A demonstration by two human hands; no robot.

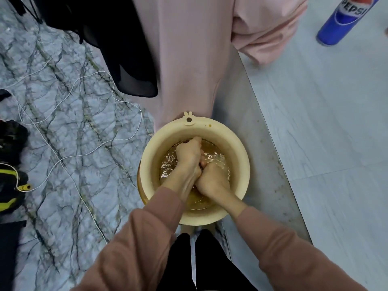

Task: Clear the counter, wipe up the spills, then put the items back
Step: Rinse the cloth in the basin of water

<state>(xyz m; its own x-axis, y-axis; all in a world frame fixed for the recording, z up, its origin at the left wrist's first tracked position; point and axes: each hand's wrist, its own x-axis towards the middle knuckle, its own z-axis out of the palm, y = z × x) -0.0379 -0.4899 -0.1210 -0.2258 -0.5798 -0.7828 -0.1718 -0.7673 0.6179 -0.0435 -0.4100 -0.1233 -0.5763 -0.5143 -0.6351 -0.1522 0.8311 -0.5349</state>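
Counter, pale grey wood-grain top (327, 127), fills the right side of the view, its plain grey side face dropping to the floor. Grey-white marble-pattern floor with dark veins (63, 114) takes the left half. A second person in pale pink loose clothing (189, 59) stands at top centre, right against the counter edge, with black fabric (130, 66) hanging just beside them. The wearer's dusty-pink long sleeves (147, 238) reach in from the bottom. Round cream plastic basin with a small bunny-ear hanging tab (159, 156) sits on the floor, close against the counter side and at the foot of the pink-clad person; it holds brownish, rippled water (168, 164). Both hands are in the water: left hand (189, 156) with curled fingers, right hand (212, 179) curled and pressed against it, knuckles up; cannot tell what, if anything, they grip between them. Blue Pepsi can (340, 19) stands on the counter at top right, well apart from the basin. Thin white cable (84, 127) loops across the floor to a yellow plug (24, 187) at the left edge.
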